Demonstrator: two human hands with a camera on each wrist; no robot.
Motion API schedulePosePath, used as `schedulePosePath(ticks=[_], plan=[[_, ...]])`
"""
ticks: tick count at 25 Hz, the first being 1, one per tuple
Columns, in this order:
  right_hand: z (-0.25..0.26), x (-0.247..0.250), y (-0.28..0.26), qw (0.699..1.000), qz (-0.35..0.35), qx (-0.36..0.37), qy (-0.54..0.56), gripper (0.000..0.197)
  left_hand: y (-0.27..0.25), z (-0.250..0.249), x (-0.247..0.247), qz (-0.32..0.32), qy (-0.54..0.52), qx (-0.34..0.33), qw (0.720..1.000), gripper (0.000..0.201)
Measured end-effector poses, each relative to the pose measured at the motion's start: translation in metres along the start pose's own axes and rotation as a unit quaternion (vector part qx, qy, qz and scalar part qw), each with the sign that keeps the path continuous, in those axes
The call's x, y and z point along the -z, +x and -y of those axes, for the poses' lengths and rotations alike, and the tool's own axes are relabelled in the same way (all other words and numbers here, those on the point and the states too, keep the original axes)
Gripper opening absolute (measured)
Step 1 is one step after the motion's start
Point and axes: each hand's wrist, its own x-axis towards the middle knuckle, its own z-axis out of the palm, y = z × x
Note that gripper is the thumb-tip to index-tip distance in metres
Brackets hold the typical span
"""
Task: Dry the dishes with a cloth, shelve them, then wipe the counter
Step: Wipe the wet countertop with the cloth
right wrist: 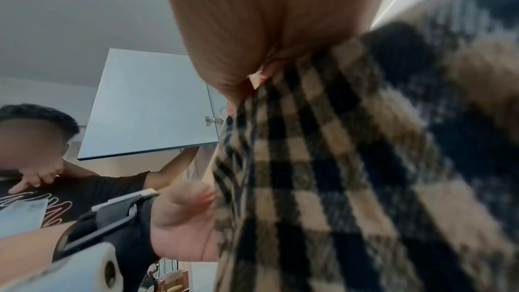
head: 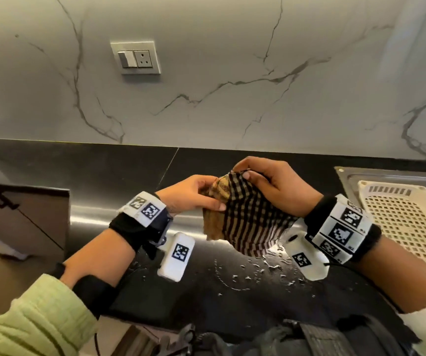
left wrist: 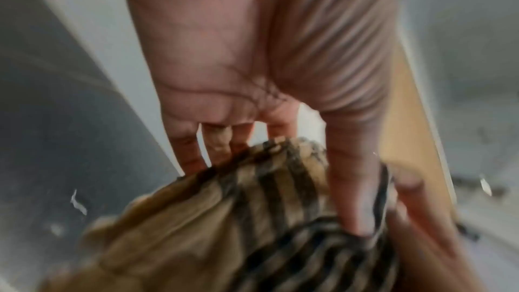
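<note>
Cloth point(head: 242, 222): one piece of tan fabric checked with dark stripes, bunched at the top and hanging in loose folds, held in the air above the black worktop point(head: 119, 176) in front of the person. Its gathered end points up and toward the marble wall point(head: 206, 73); its long axis runs from there down toward the person, with the loose lower edge hanging free above the worktop. A plain tan patch shows at its left side.

Left hand point(head: 194, 194): one, with thumb and fingers pinching the left part of the bunched cloth; the wrist view shows the thumb point(left wrist: 353, 185) pressed against the striped fabric and the fingers behind it. Right hand point(head: 276, 183): one, fingers curled over the top of the bunch, gripping it. The two hands sit close together on the same gathered end.

Water droplets point(head: 258, 268): many, scattered on the worktop below the cloth. Perforated cream basket point(head: 406, 224): one, lying on the steel sink drainboard point(head: 347, 176) at the right. Wall socket plate point(head: 138, 57): one, with one switch and one outlet. Second person point(right wrist: 42, 163): one, seen in the right wrist view, standing near an open cabinet door point(right wrist: 151, 106).
</note>
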Motion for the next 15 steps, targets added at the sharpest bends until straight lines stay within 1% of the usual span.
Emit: schedulePosePath(ticks=[1, 2, 3, 4, 5, 6, 7, 8, 9, 10, 11, 12, 13, 14, 15], plan=[[0.006, -0.008, 0.014, 1.000, 0.010, 0.005, -0.001, 0.025, -0.007, 0.002, 0.013, 0.012, -0.101, -0.012, 0.995, 0.050], [0.011, -0.017, 0.026, 1.000, 0.018, 0.011, 0.008, 0.026, -0.011, 0.004, 0.023, 0.015, -0.183, -0.020, 0.983, 0.061], [0.015, -0.025, 0.037, 0.999, 0.023, 0.016, 0.020, 0.028, -0.014, 0.006, 0.031, 0.009, -0.227, -0.023, 0.974, 0.072], [0.017, -0.032, 0.045, 0.999, 0.026, 0.020, 0.032, 0.029, -0.013, 0.009, 0.037, -0.004, -0.230, -0.015, 0.973, 0.079], [0.019, -0.038, 0.054, 0.999, 0.032, 0.021, 0.037, 0.027, -0.013, 0.011, 0.043, -0.015, -0.219, -0.003, 0.976, 0.081], [0.020, -0.042, 0.062, 0.998, 0.036, 0.022, 0.038, 0.024, -0.013, 0.014, 0.051, -0.032, -0.203, 0.001, 0.979, 0.076], [0.020, -0.047, 0.067, 0.998, 0.037, 0.021, 0.045, 0.021, -0.016, 0.016, 0.058, -0.055, -0.196, -0.004, 0.979, 0.064], [0.019, -0.050, 0.072, 0.998, 0.035, 0.014, 0.058, 0.019, -0.020, 0.017, 0.066, -0.082, -0.193, -0.018, 0.978, 0.046], [0.017, -0.051, 0.076, 0.996, 0.040, -0.006, 0.077, 0.021, -0.025, 0.016, 0.074, -0.108, -0.184, -0.037, 0.976, 0.028], [0.014, -0.050, 0.081, 0.992, 0.066, -0.047, 0.101, 0.030, -0.030, 0.014, 0.081, -0.130, -0.163, -0.055, 0.976, 0.020], [0.010, -0.051, 0.085, 0.982, 0.119, -0.097, 0.107, 0.039, -0.034, 0.013, 0.088, -0.148, -0.140, -0.068, 0.977, 0.018], [0.005, -0.054, 0.088, 0.968, 0.186, -0.144, 0.088, 0.039, -0.036, 0.014, 0.093, -0.162, -0.115, -0.073, 0.977, 0.018], [0.000, -0.061, 0.093, 0.955, 0.242, -0.164, 0.053, 0.029, -0.040, 0.016, 0.101, -0.178, -0.092, -0.075, 0.977, 0.017], [-0.005, -0.068, 0.099, 0.954, 0.252, -0.163, 0.004, 0.014, -0.042, 0.018, 0.110, -0.186, -0.060, -0.077, 0.978, 0.017], [-0.007, -0.074, 0.107, 0.964, 0.216, -0.154, -0.031, 0.004, -0.045, 0.020, 0.119, -0.183, -0.018, -0.081, 0.980, 0.016]])
